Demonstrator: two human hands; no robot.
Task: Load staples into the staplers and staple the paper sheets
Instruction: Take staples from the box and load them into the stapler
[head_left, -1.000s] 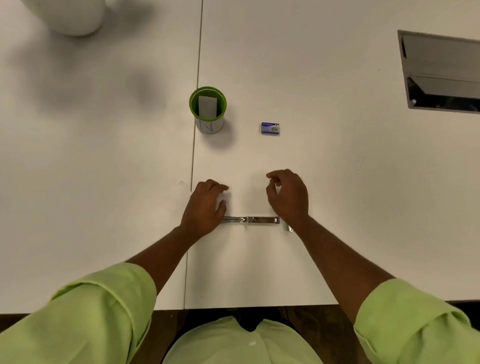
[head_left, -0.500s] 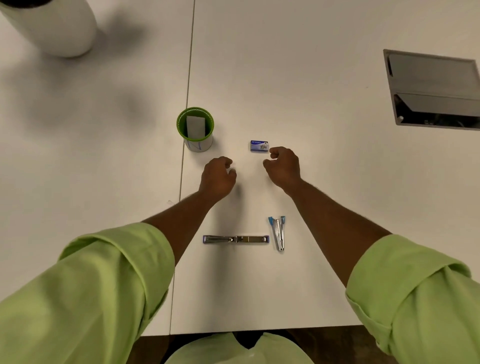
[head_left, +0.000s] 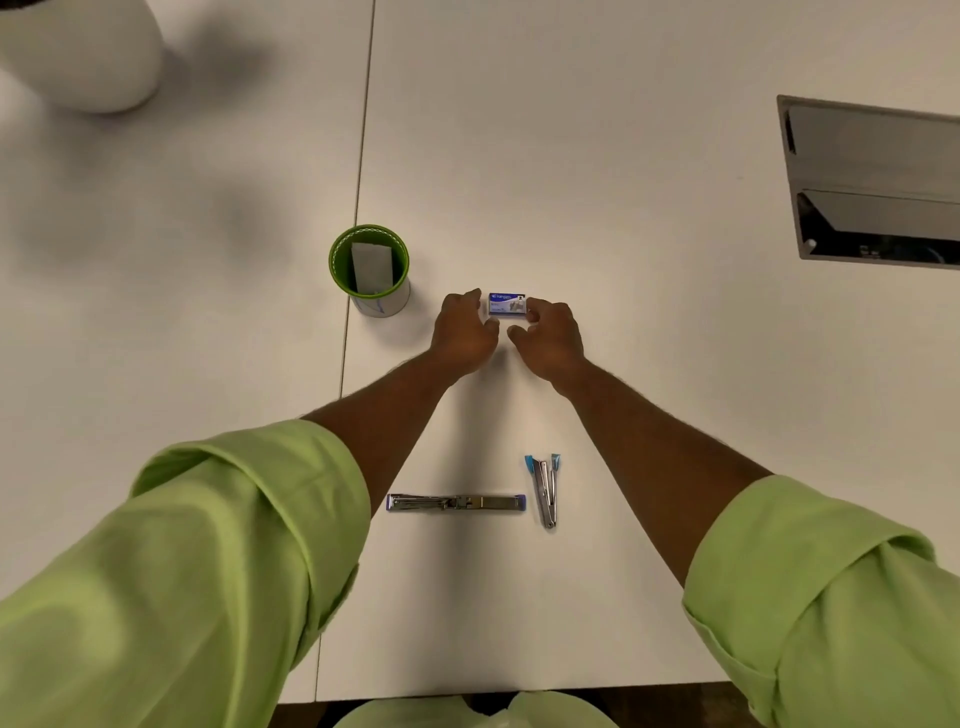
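The small blue staple box (head_left: 507, 303) lies flat on the white surface (head_left: 623, 208), well out from the person, with both hands reaching to it. The right hand (head_left: 550, 335) has a fingertip at the box's right end, its other fingers loosely curled beside it; whether that grip has closed on the box or only touches it I cannot tell from this angle. The left hand (head_left: 465, 330) sits just beside the box's left end, fingers relaxed and bent, its grip holding nothing that shows.

Nearer the person, between the two forearms, a long stapler (head_left: 456, 503) lies swung fully open and flat, running left to right. Just beside its right end lies a smaller stapler (head_left: 545, 488) with blue tips, its arms spread in a narrow V pointing away from the person. The two are near but apart.

To the left of the box stands a green cup (head_left: 370, 270) with folded paper sheets (head_left: 371, 266) upright inside. Light green sleeves (head_left: 208, 571) are rolled up on both arms. A recessed metal panel (head_left: 878, 182) is set in the surface at far right, and a white rounded object (head_left: 88, 57) stands at far left.
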